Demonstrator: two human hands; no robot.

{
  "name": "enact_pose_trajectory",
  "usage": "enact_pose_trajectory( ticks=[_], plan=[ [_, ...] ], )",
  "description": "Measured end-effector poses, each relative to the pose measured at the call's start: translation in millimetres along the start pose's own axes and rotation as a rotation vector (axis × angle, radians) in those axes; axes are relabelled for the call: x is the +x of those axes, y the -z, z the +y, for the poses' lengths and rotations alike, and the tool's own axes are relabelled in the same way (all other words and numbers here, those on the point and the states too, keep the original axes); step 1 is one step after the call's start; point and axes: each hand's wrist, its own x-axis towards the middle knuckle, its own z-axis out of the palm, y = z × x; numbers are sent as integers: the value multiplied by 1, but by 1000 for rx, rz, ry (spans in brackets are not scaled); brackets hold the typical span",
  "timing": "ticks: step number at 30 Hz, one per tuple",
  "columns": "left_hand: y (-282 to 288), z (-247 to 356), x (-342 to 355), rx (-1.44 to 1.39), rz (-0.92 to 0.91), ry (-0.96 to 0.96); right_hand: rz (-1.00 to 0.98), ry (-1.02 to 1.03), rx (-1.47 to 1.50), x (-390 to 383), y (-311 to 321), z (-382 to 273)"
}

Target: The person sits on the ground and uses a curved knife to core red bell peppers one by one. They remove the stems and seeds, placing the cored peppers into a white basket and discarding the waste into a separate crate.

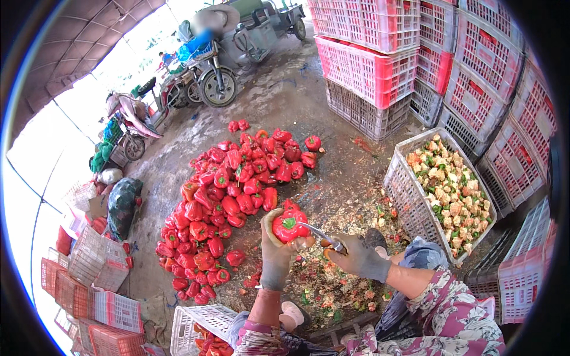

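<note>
My left hand [275, 261], in a work glove, is wrapped round a red bell pepper [287, 228] with its green stem end turned up. In my gloved right hand [363, 258] is a knife [317, 232], its blade pointing left and reaching the pepper beside the stem. Whether the tip has gone into the flesh, I cannot tell. Just beyond my left hand lies a large heap of whole red bell peppers [205, 212] on the ground. Pale and green pepper scraps and seeds [332, 279] cover the ground below my hands.
To my right a plastic crate [409, 209] is full of pepper cores. Tall stacks of red and white crates [380, 65] stand behind it. A white crate [183, 332] with red pepper pieces is at my lower left. More crates [95, 258] lie far left; a motor tricycle [217, 83] is parked beyond.
</note>
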Motion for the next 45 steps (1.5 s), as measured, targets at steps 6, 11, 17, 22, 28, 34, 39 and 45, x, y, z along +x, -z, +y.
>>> enact_pose_trajectory(
  ticks=[6, 11, 17, 22, 28, 34, 39, 45],
  plan=[
    [-25, 18, -9, 165, 106, -120, 221, 210, -146, -3, -22, 21],
    [-34, 13, -16, 302, 237, -145, 269, 303, -349, 2, -28, 14],
    [-24, 2, -15, 388, 363, -259, 160, 163, -274, 4, -33, -1],
    [-23, 6, -18, 332, 383, -257, 316, 329, -216, 8, -48, 0],
    [-25, 17, -18, 417, 341, -301, 185, 207, -67, 14, -56, 27],
    [-10, 11, -20, 567, 372, -362, 176, 192, -107, 3, -39, -9],
    [-15, 5, -18, 541, 338, -393, 259, 260, -78, 5, -38, -8],
    [-22, 20, -15, 446, 335, -313, 181, 170, -69, 3, -31, -18]
  ],
)
